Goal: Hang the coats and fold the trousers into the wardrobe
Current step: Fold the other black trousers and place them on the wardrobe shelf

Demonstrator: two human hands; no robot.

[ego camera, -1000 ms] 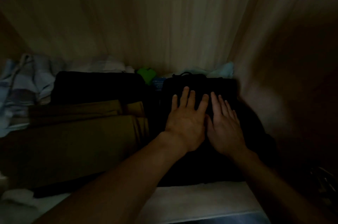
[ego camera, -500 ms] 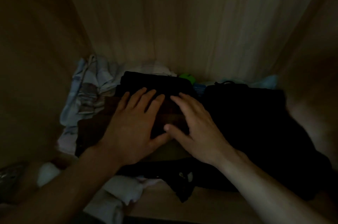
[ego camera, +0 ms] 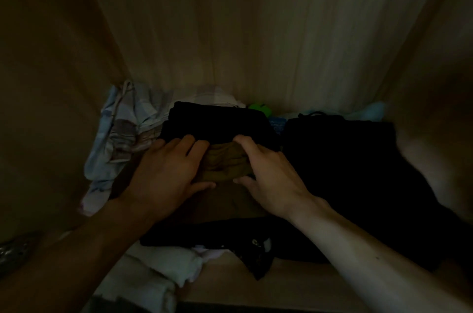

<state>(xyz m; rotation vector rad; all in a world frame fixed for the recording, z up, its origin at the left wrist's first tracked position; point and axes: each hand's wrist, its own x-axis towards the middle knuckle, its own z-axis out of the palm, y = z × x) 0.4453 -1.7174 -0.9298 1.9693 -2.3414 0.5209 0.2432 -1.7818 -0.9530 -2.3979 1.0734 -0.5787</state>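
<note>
Trousers of khaki cloth [ego camera: 225, 166] lie folded on the wardrobe shelf [ego camera: 294, 277], left of its middle, with their far edge against a folded black garment [ego camera: 217, 123] near the back edge. The left hand [ego camera: 166, 174] rests flat on them, fingers spread. The right hand [ego camera: 268, 177] arches over the rumpled fold, fingers curled over the far side and thumb at the near side, gripping it. The cloth wrinkles between the hands, so the step looks like squaring the fold. It would go best by sweeping both palms outward, then pressing down so the stack sits level. A dark pile [ego camera: 358, 159] fills the shelf's right side, so the fold should stay narrow. Checked pale cloth [ego camera: 120, 133] crowds the left edge, and white cloth [ego camera: 174, 264] overhangs the front edge.
</note>
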